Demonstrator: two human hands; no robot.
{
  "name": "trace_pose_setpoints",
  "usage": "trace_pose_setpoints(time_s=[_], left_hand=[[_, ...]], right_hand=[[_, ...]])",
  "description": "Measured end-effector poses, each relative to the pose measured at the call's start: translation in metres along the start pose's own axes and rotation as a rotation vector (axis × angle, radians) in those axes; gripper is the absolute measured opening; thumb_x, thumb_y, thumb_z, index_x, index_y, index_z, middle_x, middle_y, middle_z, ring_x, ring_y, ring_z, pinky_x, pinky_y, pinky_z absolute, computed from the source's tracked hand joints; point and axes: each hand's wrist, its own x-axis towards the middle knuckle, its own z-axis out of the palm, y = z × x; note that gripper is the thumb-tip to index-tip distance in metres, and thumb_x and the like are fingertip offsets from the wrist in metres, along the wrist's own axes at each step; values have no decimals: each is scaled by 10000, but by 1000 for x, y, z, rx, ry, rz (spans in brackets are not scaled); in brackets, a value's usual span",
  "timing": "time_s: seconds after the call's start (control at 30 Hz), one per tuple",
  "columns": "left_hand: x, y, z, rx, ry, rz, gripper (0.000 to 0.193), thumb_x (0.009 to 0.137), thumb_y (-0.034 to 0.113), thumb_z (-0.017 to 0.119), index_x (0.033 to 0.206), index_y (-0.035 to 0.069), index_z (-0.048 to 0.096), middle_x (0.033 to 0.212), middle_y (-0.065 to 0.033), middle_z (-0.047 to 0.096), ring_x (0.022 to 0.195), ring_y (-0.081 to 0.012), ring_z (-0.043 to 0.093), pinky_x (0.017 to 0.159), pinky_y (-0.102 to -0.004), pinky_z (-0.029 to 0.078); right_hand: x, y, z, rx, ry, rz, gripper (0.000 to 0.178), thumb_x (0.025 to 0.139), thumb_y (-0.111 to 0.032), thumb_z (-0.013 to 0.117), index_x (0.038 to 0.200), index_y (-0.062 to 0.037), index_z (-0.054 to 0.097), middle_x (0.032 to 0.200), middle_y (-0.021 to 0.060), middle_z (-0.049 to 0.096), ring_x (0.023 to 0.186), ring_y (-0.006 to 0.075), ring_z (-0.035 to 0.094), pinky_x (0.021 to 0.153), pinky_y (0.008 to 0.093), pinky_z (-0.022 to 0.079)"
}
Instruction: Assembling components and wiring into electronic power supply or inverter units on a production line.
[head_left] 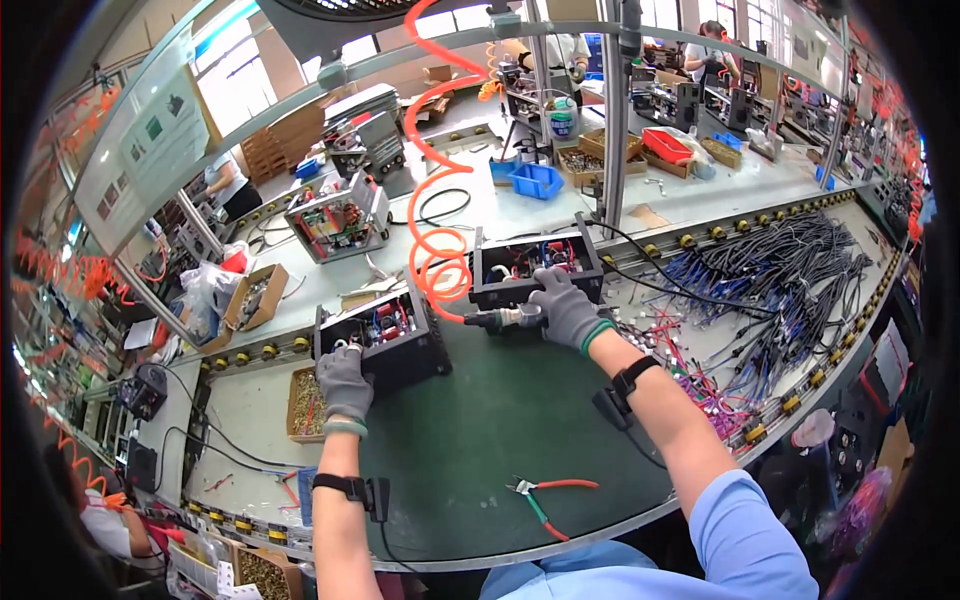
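My left hand (344, 383), in a grey glove, rests on the front edge of an open black electronics box (385, 342) with wiring inside. My right hand (563, 308), also gloved, grips a pneumatic screwdriver (497, 319) lying sideways, fed by an orange coiled air hose (432, 200). The tool sits in front of a second open black box (535, 265). Both boxes stand on a dark green mat (500, 440).
Red-and-green handled pliers (545, 497) lie on the mat near me. A cardboard box of screws (302, 405) sits left of my left hand. Bundles of black and coloured wires (790, 290) cover the right. Blue bins (536, 180) and other workers are beyond.
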Motion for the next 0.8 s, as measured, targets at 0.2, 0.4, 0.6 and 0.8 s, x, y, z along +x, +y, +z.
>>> trace_pose_setpoints(time_s=[0.2, 0.4, 0.6, 0.8], left_hand=[[-87, 29, -50, -381, 80, -16, 579, 695, 80, 739, 1249, 22, 581, 995, -176, 630, 916, -391, 604, 840, -500, 483], [-94, 24, -122, -444, 163, 134, 582, 763, 27, 681, 1324, 25, 527, 1061, -210, 654, 977, -393, 645, 837, -442, 534], [-13, 28, -64, -231, -140, 130, 398, 939, 345, 554, 1233, 80, 598, 1141, -188, 656, 1033, -362, 632, 915, -476, 468], [-24, 32, -100, -297, -489, -103, 551, 946, 572, 483, 1154, 91, 651, 1110, -192, 678, 1079, -363, 617, 913, -466, 468]], right_hand=[[-88, -34, -14, 19, -87, -139, 419, 633, -77, 722, 1035, -73, 603, 1386, 157, 455, 1280, 385, 456, 893, 468, 538], [-109, -78, -88, 338, 210, -170, 423, 590, -114, 754, 971, -87, 574, 1181, 143, 599, 1040, 364, 604, 807, 457, 530], [10, -80, -99, -43, -325, 339, 370, 716, -238, 676, 1039, -59, 680, 999, 223, 694, 992, 354, 675, 889, 419, 529], [15, -76, -93, -49, -438, 332, 392, 724, -281, 677, 995, 0, 702, 956, 219, 712, 941, 345, 698, 847, 428, 550]])
